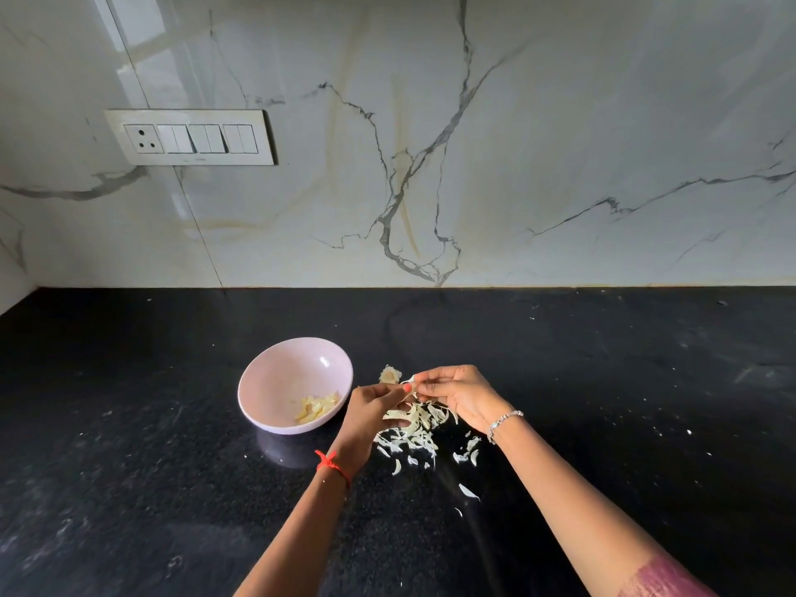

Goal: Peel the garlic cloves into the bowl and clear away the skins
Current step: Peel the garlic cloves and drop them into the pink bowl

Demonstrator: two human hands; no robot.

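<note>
A pale pink bowl (275, 372) stands on the black counter, with several peeled garlic cloves (316, 408) inside near its right wall. Just right of the bowl, my left hand (370, 413) and my right hand (456, 396) meet fingertip to fingertip, both pinching one garlic clove (409, 387) whose skin is partly loose. A heap of pale skins (415, 428) lies under and between my hands, and more skins are scattered toward me. A piece of the garlic bulb (390, 374) rests just beyond my fingers.
The black stone counter (150, 424) runs wide to both sides and meets a marble wall (474, 165) at the back. A switch panel (189, 137) is fixed to the wall at upper left. Stray skin flakes (468, 492) lie nearer to me.
</note>
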